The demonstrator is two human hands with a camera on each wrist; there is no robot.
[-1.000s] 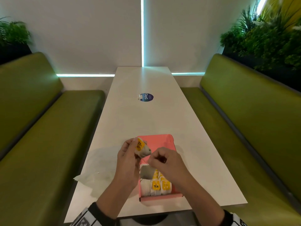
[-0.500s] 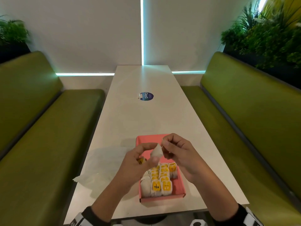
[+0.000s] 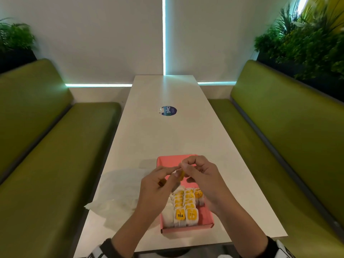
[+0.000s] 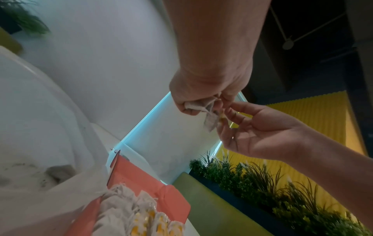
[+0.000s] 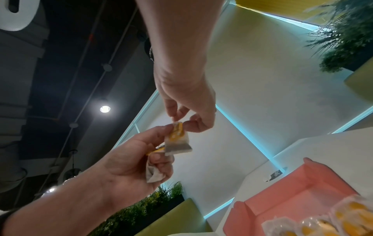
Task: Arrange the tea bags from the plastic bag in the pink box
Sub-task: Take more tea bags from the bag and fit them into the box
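Tea bags, white paper with yellow tags (image 3: 186,209), fill the pink cardboard box's (image 3: 168,161) near end; above it, left hand (image 3: 158,187) and right hand (image 3: 200,175) pinch one bag (image 5: 177,142), likely freeing its string before placing.

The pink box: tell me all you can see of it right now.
The pink box is a shallow open tray that looks like folded card, with low walls and flaps at the corners. It lies flat near the table's close edge, long side running away from the person. Its near half holds rows of upright white tea bags with yellow tags, one reading TEA; the far half is bare. Both hands hover above it without touching. The plastic bag lies at its left.
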